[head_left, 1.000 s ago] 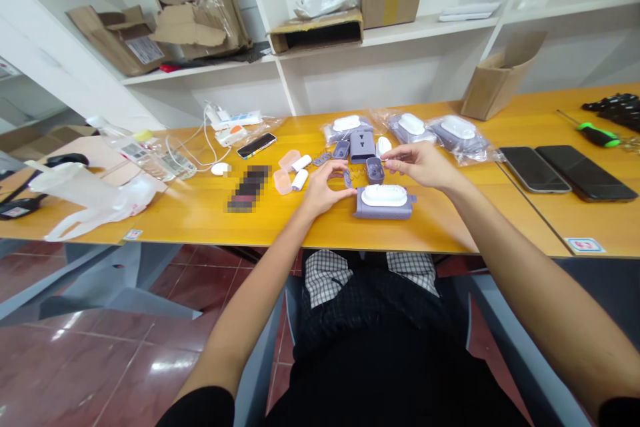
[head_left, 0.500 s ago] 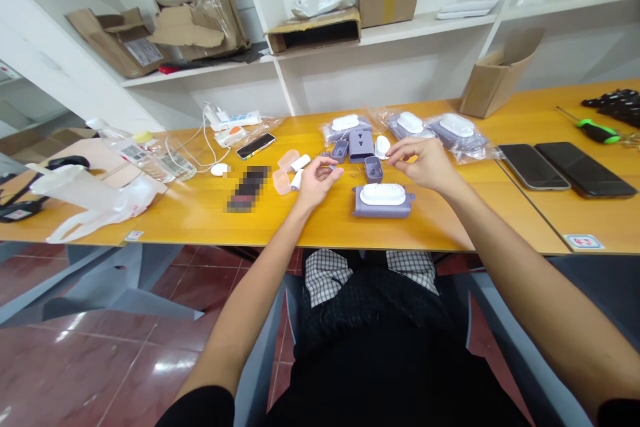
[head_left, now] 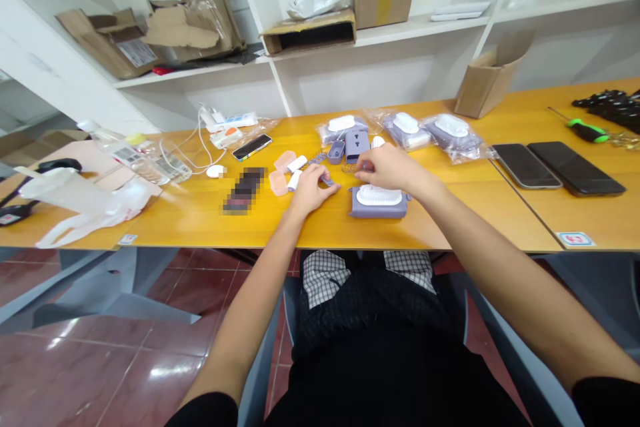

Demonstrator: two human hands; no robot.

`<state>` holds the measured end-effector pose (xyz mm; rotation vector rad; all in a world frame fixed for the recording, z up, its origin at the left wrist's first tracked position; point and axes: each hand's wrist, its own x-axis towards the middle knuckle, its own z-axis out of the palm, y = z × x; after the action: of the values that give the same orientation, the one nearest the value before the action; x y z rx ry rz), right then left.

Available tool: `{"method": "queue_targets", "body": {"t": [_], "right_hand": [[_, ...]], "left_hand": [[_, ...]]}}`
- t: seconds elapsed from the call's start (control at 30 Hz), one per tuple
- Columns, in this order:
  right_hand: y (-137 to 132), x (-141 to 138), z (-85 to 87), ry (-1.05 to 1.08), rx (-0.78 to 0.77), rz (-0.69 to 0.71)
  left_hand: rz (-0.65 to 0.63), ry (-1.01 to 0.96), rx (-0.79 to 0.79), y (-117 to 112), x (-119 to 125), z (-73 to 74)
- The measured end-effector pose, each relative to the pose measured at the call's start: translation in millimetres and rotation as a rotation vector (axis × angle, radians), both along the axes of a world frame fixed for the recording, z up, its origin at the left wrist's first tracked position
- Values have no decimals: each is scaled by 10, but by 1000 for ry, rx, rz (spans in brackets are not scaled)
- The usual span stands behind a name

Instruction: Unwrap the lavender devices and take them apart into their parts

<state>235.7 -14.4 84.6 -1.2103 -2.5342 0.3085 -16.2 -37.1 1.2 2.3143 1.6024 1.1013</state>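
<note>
My left hand [head_left: 311, 192] rests low over the table, thumb and fingers curled around a small purple piece [head_left: 327, 181]. Fingertips of my right hand [head_left: 383, 168] are pinched together; what they hold is too small to make out. A thin wire coil [head_left: 349, 168] lies by those fingertips. Just below the right hand is a purple block with a white oval bristled top [head_left: 379, 203]. Beyond the hands stand a small open purple cup [head_left: 336, 152] and a purple box with cut-outs [head_left: 357, 145]. A spring [head_left: 318, 158] lies left of the cup.
White cylinders [head_left: 297, 163] and orange translucent caps [head_left: 279, 183] lie left of my left hand. Bagged purple-and-white units [head_left: 453, 133] line the back. Phones [head_left: 575, 170] and a green-handled screwdriver [head_left: 589, 131] are at right, bottles [head_left: 135, 153] and a power strip [head_left: 233, 121] at left.
My right hand has moved left and down, now hiding the second purple cup and part of the white oval piece. My left hand has lowered slightly with the small purple piece.
</note>
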Motion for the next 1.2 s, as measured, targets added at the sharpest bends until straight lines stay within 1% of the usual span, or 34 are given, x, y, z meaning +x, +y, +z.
{"method": "queue_targets", "body": {"t": [0.1, 0.17, 0.23, 0.33, 0.43, 0.5, 0.6, 0.67, 0.73, 0.83, 0.9, 0.97, 1.03, 1.13, 1.2], "right_hand": [[-95, -199, 11, -1, -59, 109], [-133, -259, -8, 75, -71, 188], [-141, -242, -33, 175, -51, 213], [-115, -96, -64, 263, 2, 168], [-73, 134, -97, 321, 62, 113], [-36, 313, -145, 385, 101, 56], [43, 613, -297, 457, 147, -75], [94, 825, -458, 463, 161, -138], [115, 1030, -643, 446, 162, -190], [70, 1278, -889, 366, 132, -183], [13, 1377, -992, 310, 155, -164], [-23, 1413, -1037, 282, 178, -151], [-12, 1389, -1036, 270, 182, -134], [100, 1254, -977, 263, 143, -110], [209, 1104, -919, 267, 65, -92]], "left_hand": [[-8, 25, -14, -1, -11, -10], [-17, 19, -15, -6, -12, -14], [-11, -9, 18, -17, -6, -6], [-46, -49, 59, -52, 20, 36], [-172, -42, 41, -102, 71, 73], [-246, 1, -11, -128, 109, 70], [-267, 115, -107, -135, 144, 27], [-263, 156, -127, -114, 137, -5], [-270, 151, -114, -79, 110, -21], [-277, 131, -83, -13, 62, -4], [-279, 130, -64, 35, 44, 18], [-288, 136, -48, 86, 36, 34], [-289, 139, -29, 139, 26, 35], [-231, 100, 15, 202, -1, 14], [-176, 40, 47, 217, -17, -9]]}}
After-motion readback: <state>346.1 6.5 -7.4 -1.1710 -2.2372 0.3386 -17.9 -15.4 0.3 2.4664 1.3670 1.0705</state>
